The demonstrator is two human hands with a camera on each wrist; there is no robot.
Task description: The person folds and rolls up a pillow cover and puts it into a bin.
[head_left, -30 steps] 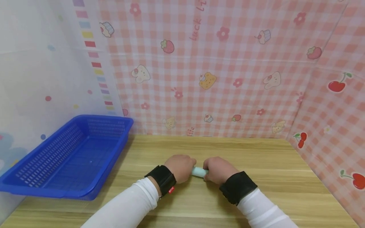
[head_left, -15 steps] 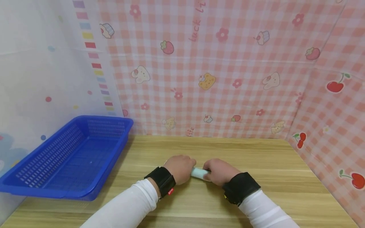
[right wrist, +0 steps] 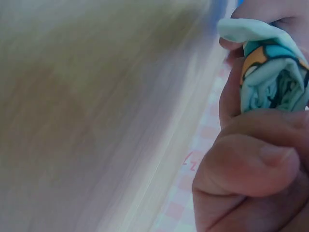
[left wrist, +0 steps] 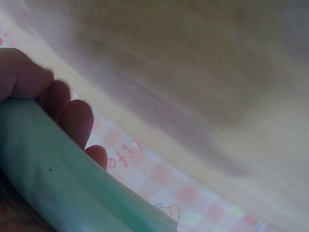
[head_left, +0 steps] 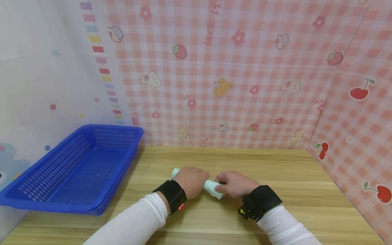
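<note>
A pale green rolled cloth (head_left: 210, 186) lies across the wooden table (head_left: 300, 190), held at both ends. My left hand (head_left: 192, 181) grips its left part, and a tip of the roll sticks out beyond the knuckles. My right hand (head_left: 233, 184) pinches the right end. In the left wrist view the fingers (left wrist: 72, 118) curl over the green cloth (left wrist: 53, 183). The right wrist view shows the rolled end (right wrist: 273, 77) with a printed pattern, thumb (right wrist: 251, 164) pressed below it.
A blue plastic basket (head_left: 76, 170) with nothing in it stands at the left of the table. Pink checked sheets form walls behind and to the right, a pale sheet to the left. Both wrists carry black bands.
The roll has tilted, its left end now poking out beyond my left hand. My right hand has shifted slightly left and its end of the cloth shows more.
</note>
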